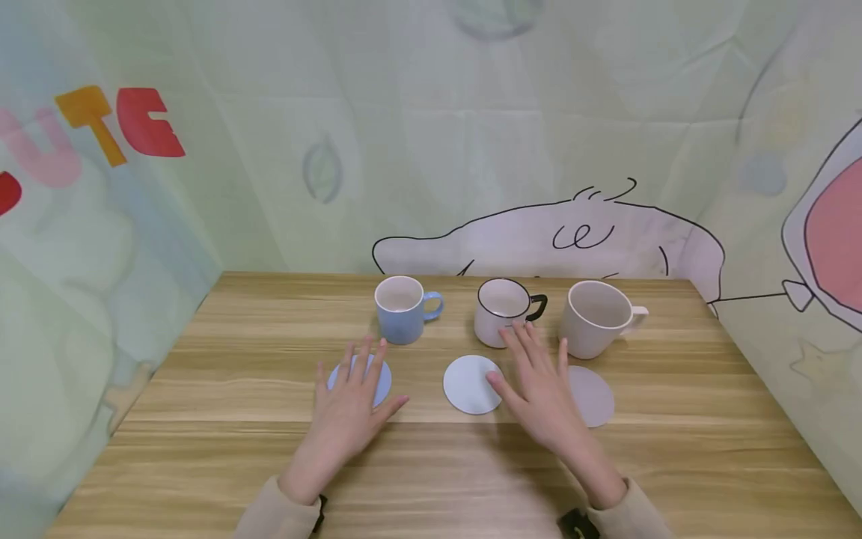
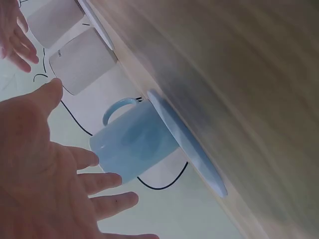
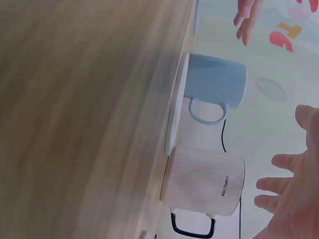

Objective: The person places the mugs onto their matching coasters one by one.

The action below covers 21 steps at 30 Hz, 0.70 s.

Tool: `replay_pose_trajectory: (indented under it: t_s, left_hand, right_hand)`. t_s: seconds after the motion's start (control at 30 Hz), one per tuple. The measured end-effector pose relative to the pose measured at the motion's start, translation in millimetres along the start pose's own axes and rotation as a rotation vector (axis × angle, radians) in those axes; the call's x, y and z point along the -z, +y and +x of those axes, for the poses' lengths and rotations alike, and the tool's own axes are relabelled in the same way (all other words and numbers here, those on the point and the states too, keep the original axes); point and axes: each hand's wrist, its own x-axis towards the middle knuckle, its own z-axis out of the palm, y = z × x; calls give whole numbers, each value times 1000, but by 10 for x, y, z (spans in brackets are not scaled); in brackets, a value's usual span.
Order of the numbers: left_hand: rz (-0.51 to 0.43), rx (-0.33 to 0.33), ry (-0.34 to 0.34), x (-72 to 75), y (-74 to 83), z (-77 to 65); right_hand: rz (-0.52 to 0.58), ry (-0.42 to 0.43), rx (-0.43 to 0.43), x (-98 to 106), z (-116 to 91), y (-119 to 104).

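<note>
Spread with straight fingers, my left hand (image 1: 352, 408) hovers over a round blue coaster (image 1: 386, 383), which it partly covers in the head view. Behind that coaster stands a light blue mug (image 1: 402, 323) with its handle to the right. My right hand (image 1: 544, 397), fingers also extended and holding nothing, is between a white coaster (image 1: 466, 385) and a pale mauve one (image 1: 595, 398). Its fingertips overlap a white mug (image 1: 490, 326) with black rim and handle; the right wrist view shows "concise" printed on this mug (image 3: 204, 181). A wide off-white mug (image 1: 586, 335) stands farther right.
All three mugs are upright in a row toward the back of the wooden table (image 1: 431, 464), with the coasters lying in front of them. A printed cloth backdrop (image 1: 417, 150) hangs close behind the table's back edge.
</note>
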Motion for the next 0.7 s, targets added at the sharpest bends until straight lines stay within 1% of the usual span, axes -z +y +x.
replay_pose_trajectory:
  t_s: [0.2,0.4,0.57,0.7]
  left_hand:
    - [-1,15,6,18,-31,-11]
    - [3,20,12,40,-57,-14]
    - [3,17,-9,60,-75,-7]
    - [-5,20,-29,51,-102,-19]
  right_hand:
    - [49,31,25,-37,43,-32]
    - [103,25,39,-58,89,-77]
    - [158,27,60,-75,134,-126]
    - [187,12,63,-95,158,-156]
